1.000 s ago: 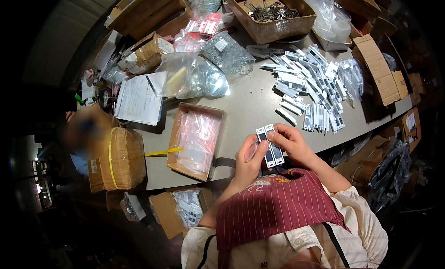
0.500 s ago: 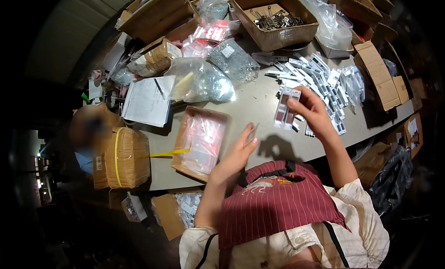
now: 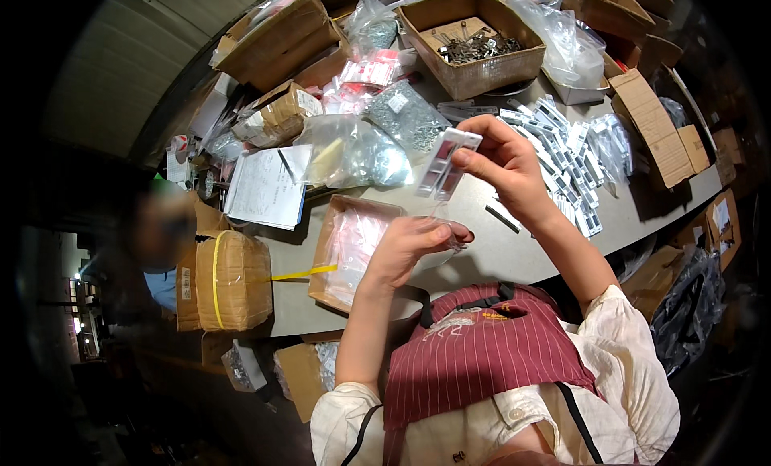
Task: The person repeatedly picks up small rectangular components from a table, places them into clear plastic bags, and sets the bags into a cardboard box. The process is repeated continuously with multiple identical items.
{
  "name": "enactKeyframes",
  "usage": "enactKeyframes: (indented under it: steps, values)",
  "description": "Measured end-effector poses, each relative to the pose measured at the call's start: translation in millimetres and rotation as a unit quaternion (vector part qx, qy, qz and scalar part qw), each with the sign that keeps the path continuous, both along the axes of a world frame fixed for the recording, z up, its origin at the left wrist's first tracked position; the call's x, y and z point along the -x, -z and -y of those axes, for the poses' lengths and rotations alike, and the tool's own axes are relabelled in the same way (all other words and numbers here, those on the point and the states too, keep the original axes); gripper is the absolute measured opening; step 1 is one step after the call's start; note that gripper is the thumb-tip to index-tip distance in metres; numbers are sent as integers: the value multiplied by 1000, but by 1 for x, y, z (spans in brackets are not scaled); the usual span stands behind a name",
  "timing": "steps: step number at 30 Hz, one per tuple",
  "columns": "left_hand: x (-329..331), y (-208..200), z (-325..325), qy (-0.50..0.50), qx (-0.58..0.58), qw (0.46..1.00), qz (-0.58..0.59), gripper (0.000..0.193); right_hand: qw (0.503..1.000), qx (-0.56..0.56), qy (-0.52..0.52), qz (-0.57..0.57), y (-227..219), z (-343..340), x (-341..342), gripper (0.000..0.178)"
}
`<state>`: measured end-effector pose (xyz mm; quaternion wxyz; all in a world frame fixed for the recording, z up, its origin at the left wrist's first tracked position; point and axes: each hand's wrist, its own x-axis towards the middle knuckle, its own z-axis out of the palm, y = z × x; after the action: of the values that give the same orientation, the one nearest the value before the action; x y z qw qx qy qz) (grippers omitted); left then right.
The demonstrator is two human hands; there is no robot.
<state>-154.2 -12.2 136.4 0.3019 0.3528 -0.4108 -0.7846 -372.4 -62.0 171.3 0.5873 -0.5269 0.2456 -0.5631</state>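
Note:
My right hand (image 3: 514, 167) pinches the upper end of a flat white-and-grey plastic part (image 3: 440, 170) with window-like openings, holding it tilted above the table. Just below its lower end, my left hand (image 3: 408, 246) has its fingers closed on a thin clear plastic bag (image 3: 458, 243). The bag's near edge lies close under the part; I cannot tell whether the part has entered it. Beyond my right hand spreads a pile of similar white-and-grey parts (image 3: 572, 154). Left of my left hand stands a shallow cardboard box (image 3: 323, 239) of clear and pinkish plastic bags (image 3: 357, 245).
A cardboard box (image 3: 482, 79) of small metal pieces stands at the back. Filled clear bags (image 3: 357, 157) and an open notebook (image 3: 265, 189) lie on the left. A taped carton (image 3: 241, 281) sits at the left edge, near a blurred person. More boxes (image 3: 642, 116) stand right.
My right hand has brought the part leftward and tilted it, toward my left hand. The left hand has turned inward, and clear plastic now shows at its fingers. A dark strip lies uncovered on the table.

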Motion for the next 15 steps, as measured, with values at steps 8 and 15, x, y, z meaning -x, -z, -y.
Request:
enactKeyframes:
  steps: [8, 15]
  values:
    - [8, 11, -5, -55, -47, 996, -53, 41, 992, 11, -38, -124, 16, -2, -9, 27]
    - [15, 14, -5, 13, -54, 996, -65, 38, 994, -15, -75, -77, 18, 5, -7, 30]
